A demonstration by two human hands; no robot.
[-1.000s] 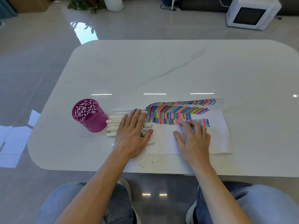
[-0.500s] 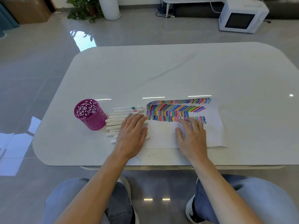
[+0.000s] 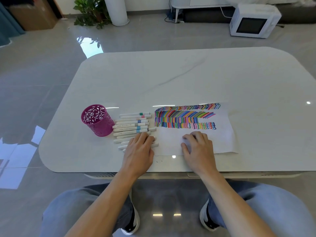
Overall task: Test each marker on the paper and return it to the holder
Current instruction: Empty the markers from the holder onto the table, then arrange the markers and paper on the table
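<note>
Far beyond paper (image 3: 222, 135), microwave (image 3: 253, 21) and plant (image 3: 90, 12)

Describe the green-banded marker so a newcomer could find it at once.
On the white table, a magenta holder stands left of the scribbled paper. Between them lies a row of white markers. The green-banded marker is the one farthest from the person; its neighbour's band is pink.
</note>
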